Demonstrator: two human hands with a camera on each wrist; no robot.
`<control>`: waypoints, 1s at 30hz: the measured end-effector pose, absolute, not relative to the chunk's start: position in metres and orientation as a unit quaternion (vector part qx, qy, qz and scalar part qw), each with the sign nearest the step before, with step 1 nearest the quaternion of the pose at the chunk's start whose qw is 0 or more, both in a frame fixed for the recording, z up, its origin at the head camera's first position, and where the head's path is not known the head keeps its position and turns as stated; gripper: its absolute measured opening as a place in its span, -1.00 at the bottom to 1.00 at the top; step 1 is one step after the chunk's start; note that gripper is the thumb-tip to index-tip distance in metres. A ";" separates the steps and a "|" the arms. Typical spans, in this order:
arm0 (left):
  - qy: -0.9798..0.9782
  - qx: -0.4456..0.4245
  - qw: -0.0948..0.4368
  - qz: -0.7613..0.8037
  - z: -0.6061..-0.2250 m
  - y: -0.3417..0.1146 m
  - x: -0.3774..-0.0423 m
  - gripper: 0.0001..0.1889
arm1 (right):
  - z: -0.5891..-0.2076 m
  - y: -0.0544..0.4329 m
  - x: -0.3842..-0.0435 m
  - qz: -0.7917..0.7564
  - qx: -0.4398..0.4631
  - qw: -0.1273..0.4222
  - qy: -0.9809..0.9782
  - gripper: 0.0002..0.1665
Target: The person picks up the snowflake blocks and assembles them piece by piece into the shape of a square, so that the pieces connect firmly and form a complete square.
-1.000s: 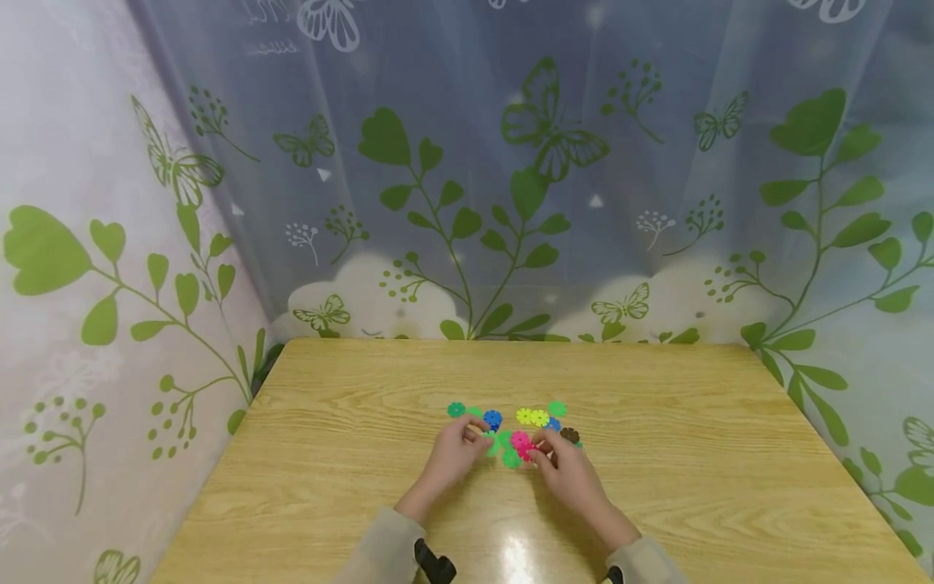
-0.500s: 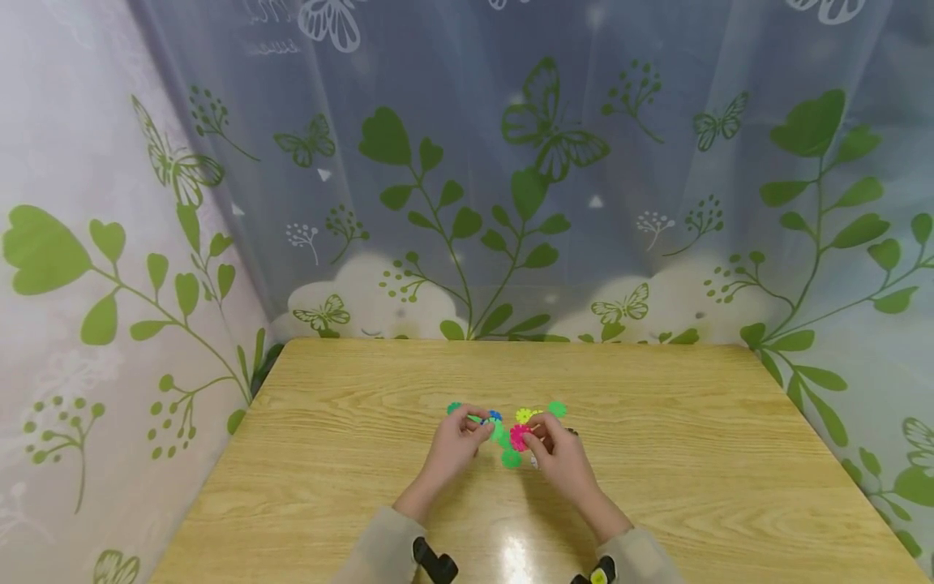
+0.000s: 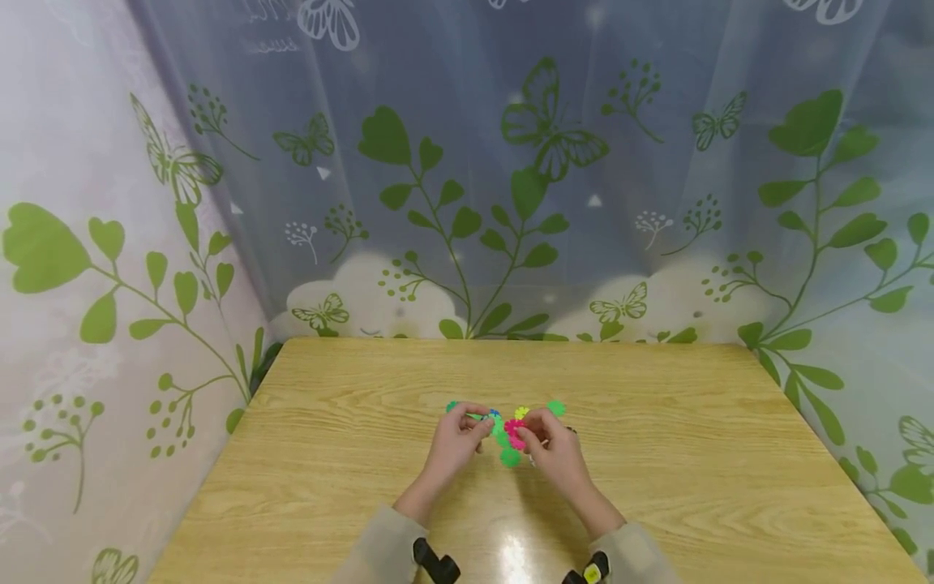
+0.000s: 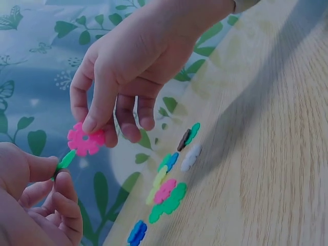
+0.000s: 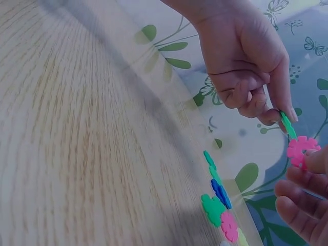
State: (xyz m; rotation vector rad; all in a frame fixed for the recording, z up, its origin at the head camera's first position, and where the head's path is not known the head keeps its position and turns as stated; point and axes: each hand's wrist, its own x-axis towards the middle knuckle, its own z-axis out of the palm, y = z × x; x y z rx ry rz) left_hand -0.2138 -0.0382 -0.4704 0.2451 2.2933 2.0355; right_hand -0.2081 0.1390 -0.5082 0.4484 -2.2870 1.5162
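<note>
In the head view my left hand point(image 3: 454, 444) and right hand point(image 3: 560, 456) are close together above the table. Thumb and fingers of the left hand pinch a green flower-shaped plastic disc point(image 4: 65, 160), seen nearly edge-on in both wrist views. The right hand pinches a pink flower-shaped disc point(image 4: 85, 139) with notched edges and a small centre hole. Green and pink rims meet or nearly meet; whether they interlock I cannot tell. On the table below lie another pink disc point(image 4: 165, 191), green discs point(image 4: 169, 202), a blue disc point(image 4: 137, 233) and a white disc point(image 4: 191, 157).
A wooden table point(image 3: 350, 503) carries the loose discs, among them a yellow one point(image 3: 521, 412), a light green one point(image 3: 557, 408) and a brown one point(image 4: 183, 139). Behind the table's far edge hangs a patterned curtain point(image 3: 467, 243).
Both hands have risen slightly from the table, each with its disc. The right hand has brought the pink disc leftward, up to the green one in the left hand.
</note>
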 end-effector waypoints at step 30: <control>0.633 0.037 0.089 0.768 -0.481 -0.035 -0.219 -0.73 | -0.481 0.125 -0.194 0.519 0.232 0.294 -0.768 -0.83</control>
